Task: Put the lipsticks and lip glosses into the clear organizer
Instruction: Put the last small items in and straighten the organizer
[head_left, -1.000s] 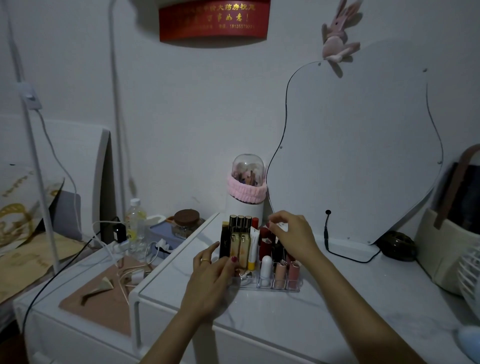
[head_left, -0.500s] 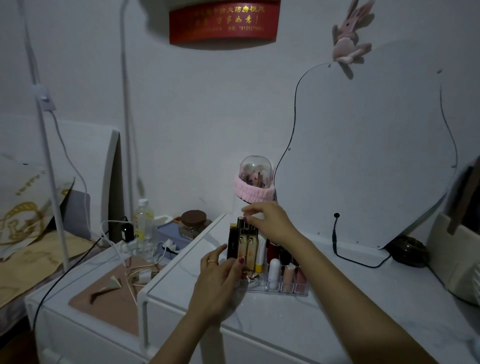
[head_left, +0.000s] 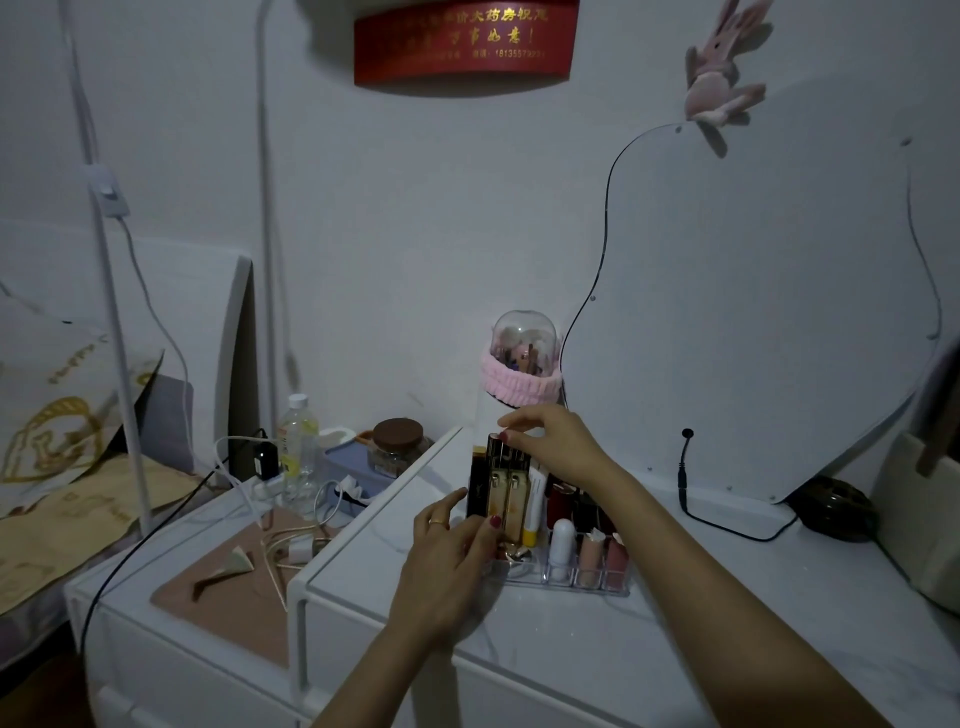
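A clear organizer (head_left: 574, 582) stands on the white marble-look tabletop (head_left: 597, 649), filled with upright lipsticks and lip glosses. At its left side rise tall gold and black lip gloss tubes (head_left: 506, 488); a white stick (head_left: 562, 543) and two pink lipsticks (head_left: 602, 553) stand in the front row. My right hand (head_left: 553, 441) pinches the top of a tall gold tube from above. My left hand (head_left: 452, 566) holds the organizer's left front corner, thumb against the tubes' bases. The back-row slots are partly hidden by my right forearm.
A domed container with a pink band (head_left: 522, 364) stands behind the organizer, beside a large curved mirror (head_left: 753, 312). A black cable (head_left: 727, 525) and dark round object (head_left: 831, 506) lie right. A lower white cabinet on the left carries a bottle (head_left: 297, 447), a jar (head_left: 397, 447) and chargers.
My right hand rose from the red lipsticks in the middle to the tops of the tall gold tubes at the left. My left hand stayed on the organizer's corner.
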